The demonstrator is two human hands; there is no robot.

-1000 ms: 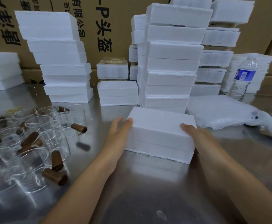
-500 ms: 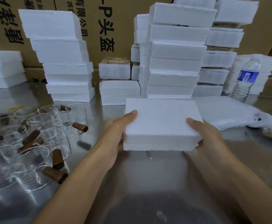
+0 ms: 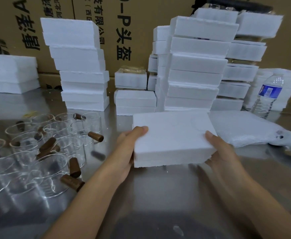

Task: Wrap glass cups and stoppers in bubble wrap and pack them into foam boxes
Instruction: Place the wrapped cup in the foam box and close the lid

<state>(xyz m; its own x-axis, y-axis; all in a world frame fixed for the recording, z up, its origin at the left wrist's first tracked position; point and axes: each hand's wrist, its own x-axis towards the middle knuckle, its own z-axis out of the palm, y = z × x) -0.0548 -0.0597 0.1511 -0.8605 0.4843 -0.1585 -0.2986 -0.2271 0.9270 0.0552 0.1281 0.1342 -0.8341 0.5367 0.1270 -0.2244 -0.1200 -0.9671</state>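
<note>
My left hand [image 3: 129, 149], right hand [image 3: 222, 152] each grip one end of closed foam box [image 3: 172, 138]: thumbs on top, fingers underneath, mostly hidden. Box seems lifted clear of counter [image 3: 158, 195], in front of stacks. Plan: set flat near me, lift lid straight up. Foam likely crumbles, so even, light squeeze, no twisting. Glass cups [image 3: 55, 144], stoppers [image 3: 74, 167] unwrapped at left; bubble wrap [image 3: 241, 130] right.

Foam box [image 3: 172, 138]: you've raised it off the surface [image 3: 158, 195], top tipped toward you, between left hand [image 3: 125, 152] and right hand [image 3: 222, 152].
</note>
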